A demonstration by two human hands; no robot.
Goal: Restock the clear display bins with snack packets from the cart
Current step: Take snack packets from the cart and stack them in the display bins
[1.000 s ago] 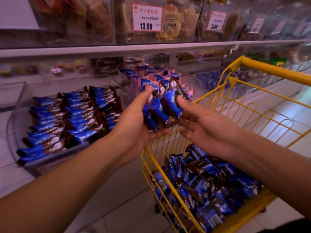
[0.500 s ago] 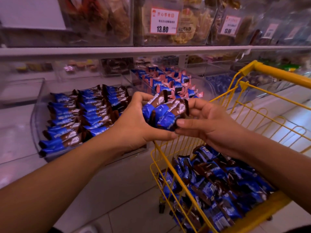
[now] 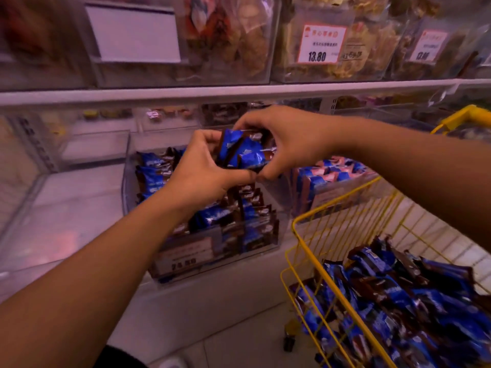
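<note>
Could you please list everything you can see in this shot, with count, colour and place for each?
held snack packets: a small bunch, blue and brown, between both hands above the bin
clear display bin: one, transparent, centre, part filled with rows of blue and brown packets
neighbouring bin: one, clear, right of centre, blue and pink packets
cart: one, yellow wire, lower right, heaped with blue and brown packets
price tags: two, red and white, upper shelf bins, nearer one reads 13.80
upper shelf bins: several, clear, top, brownish snacks, blurred
left hand: grip round the bunch
right hand: grip round the bunch
</note>
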